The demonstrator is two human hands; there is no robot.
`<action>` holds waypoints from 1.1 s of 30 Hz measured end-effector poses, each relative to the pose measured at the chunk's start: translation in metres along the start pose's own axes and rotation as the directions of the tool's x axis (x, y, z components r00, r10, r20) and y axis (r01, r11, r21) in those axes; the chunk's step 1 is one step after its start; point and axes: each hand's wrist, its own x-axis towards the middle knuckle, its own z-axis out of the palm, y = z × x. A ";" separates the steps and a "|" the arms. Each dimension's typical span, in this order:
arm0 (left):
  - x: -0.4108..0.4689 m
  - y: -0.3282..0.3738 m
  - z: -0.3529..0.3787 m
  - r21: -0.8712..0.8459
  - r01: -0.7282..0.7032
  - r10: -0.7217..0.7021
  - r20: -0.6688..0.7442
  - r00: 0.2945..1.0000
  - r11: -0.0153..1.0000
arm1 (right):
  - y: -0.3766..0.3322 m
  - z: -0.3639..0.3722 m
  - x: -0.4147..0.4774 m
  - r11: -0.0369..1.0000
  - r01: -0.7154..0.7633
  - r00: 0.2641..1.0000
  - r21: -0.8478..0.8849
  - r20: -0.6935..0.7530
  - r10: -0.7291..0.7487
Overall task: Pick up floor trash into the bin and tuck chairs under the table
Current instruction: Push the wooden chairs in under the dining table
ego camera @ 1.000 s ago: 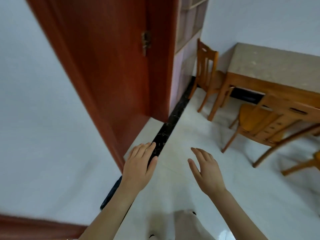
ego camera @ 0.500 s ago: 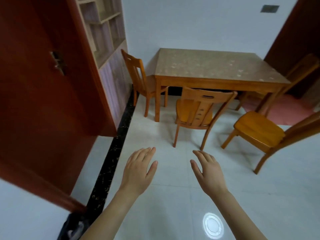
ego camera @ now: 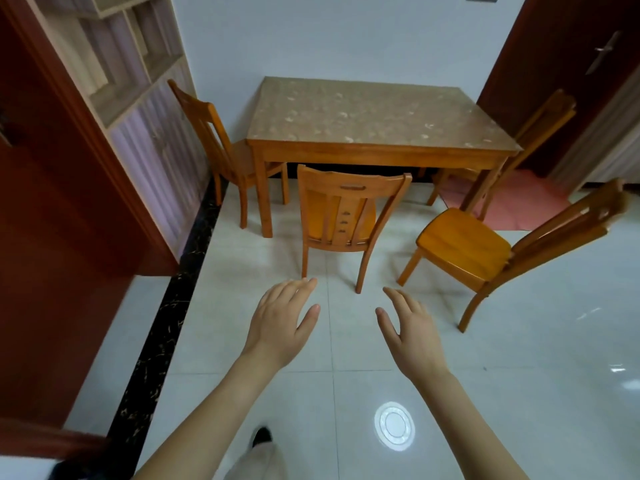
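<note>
A wooden table [ego camera: 377,150] with a patterned top stands against the far wall. One wooden chair [ego camera: 341,216] stands in front of it, its back toward me, pulled out from the table. A second chair [ego camera: 485,251] stands turned at an angle at the right, well clear of the table. A third chair [ego camera: 211,140] sits at the table's left end, and a fourth [ego camera: 540,126] at its right end. My left hand [ego camera: 280,323] and my right hand [ego camera: 412,334] hover open over the white floor, short of the nearest chair. No trash or bin is visible.
A red-brown door [ego camera: 59,237] stands open at the left beside a shelf unit [ego camera: 131,81]. A black floor strip [ego camera: 166,323] runs along the left. A pink mat [ego camera: 519,199] lies before a dark door [ego camera: 568,64] at the right. My foot [ego camera: 261,438] shows below.
My view has swung from the doorway to face the table and has come closer to the chairs. Both hands stay open in front of me.
</note>
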 end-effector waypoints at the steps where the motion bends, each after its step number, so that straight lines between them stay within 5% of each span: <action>1: 0.014 -0.003 0.003 0.003 0.000 0.000 0.004 1.000 1.000 | 0.003 0.002 0.014 1.000 0.000 1.000 0.000 -0.002 0.000; 17: 0.320 -0.112 0.043 0.079 -0.066 0.061 0.068 0.996 0.995 | 0.036 0.055 0.301 0.996 -0.090 0.995 0.002 -0.041 0.090; 22: 0.414 -0.118 0.067 0.039 -0.064 0.059 0.101 0.993 0.997 | 0.060 0.063 0.392 1.000 -0.010 1.000 -0.020 -0.017 0.010; 33: 0.542 -0.142 0.163 0.075 0.131 -0.145 0.233 0.962 0.988 | 0.160 0.110 0.560 0.975 0.145 0.932 -0.167 0.354 -0.078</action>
